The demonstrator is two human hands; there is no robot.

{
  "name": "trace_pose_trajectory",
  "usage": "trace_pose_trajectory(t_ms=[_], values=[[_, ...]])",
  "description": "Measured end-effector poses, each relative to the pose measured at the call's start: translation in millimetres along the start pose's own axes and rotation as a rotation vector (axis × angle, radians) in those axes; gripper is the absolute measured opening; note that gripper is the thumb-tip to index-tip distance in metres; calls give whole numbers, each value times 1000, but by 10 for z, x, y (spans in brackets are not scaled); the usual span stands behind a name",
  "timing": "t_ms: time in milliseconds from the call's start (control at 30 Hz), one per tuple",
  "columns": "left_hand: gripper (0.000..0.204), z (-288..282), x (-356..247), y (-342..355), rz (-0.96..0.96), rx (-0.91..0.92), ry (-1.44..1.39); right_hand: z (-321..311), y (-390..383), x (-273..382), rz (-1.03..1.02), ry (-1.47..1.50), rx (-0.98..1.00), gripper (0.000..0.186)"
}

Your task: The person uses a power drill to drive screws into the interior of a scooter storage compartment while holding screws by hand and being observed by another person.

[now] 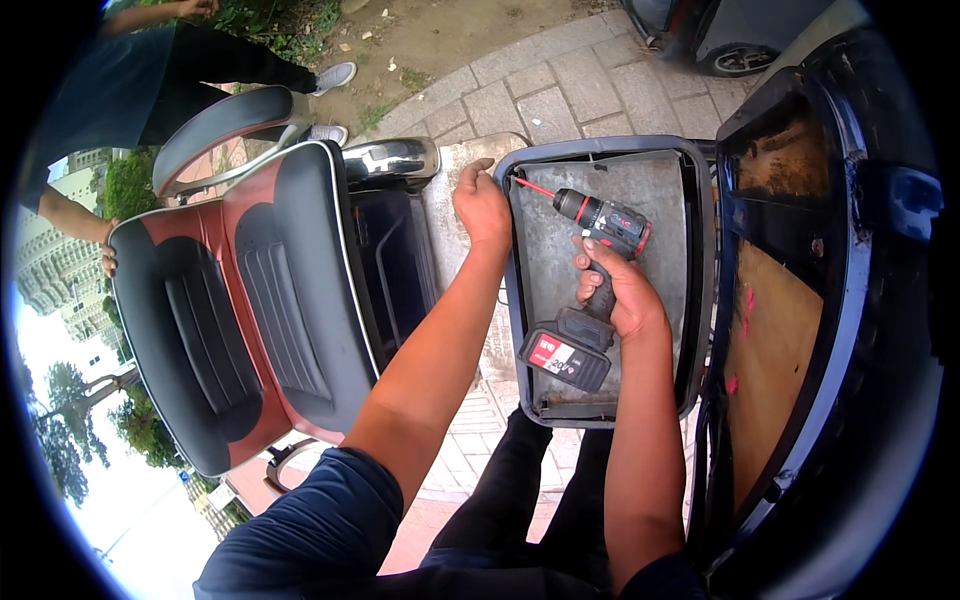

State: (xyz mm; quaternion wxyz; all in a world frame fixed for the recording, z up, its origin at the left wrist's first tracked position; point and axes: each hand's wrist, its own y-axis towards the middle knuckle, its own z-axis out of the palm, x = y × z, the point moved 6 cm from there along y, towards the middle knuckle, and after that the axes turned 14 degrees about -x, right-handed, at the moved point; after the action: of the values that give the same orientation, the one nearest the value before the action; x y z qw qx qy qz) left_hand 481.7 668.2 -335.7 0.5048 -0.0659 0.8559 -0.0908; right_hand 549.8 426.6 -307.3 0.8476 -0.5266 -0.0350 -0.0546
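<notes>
My right hand [622, 296] grips the black-and-red cordless drill [590, 290], fingers wrapped round its handle, while my left hand [482, 205] clasps the grey metal tray's [655, 190] rim, steadying it against the red bit [533, 186].

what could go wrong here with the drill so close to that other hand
The left hand grips the grey panel's edge close to the red bit; if the bit slips, it might hit the fingers. The right hand alone holds the cordless drill, so it may twist. The panel seems steadied only by hand and could shift.
</notes>
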Motion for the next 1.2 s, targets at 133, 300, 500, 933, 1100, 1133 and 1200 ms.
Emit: trace_pose_trajectory(t_ms=[133, 300, 500, 933, 1100, 1133, 1200], values=[[34, 27, 110, 78, 99, -46, 1, 14, -21, 64, -23, -42, 18, 34], [32, 42, 53, 7, 24, 19, -126, 23, -36, 137, -30, -80, -7, 34], [29, -64, -186, -143, 243, 66, -31, 26, -26, 125, -30, -80, -16, 35], [46, -187, -271, -418, 524, 79, 326, 15, -20, 116, -19, -77, -26, 37], [42, -191, -283, -430, 638, 56, 252, 0, -3, 102, -14, -70, -27, 38], [42, -182, -269, -411, 636, 59, 240, 10, -4, 107, -18, -71, -24, 38], [42, -201, -267, -420, 621, 72, 223, -9, 13, 84, -9, -61, -25, 38]])
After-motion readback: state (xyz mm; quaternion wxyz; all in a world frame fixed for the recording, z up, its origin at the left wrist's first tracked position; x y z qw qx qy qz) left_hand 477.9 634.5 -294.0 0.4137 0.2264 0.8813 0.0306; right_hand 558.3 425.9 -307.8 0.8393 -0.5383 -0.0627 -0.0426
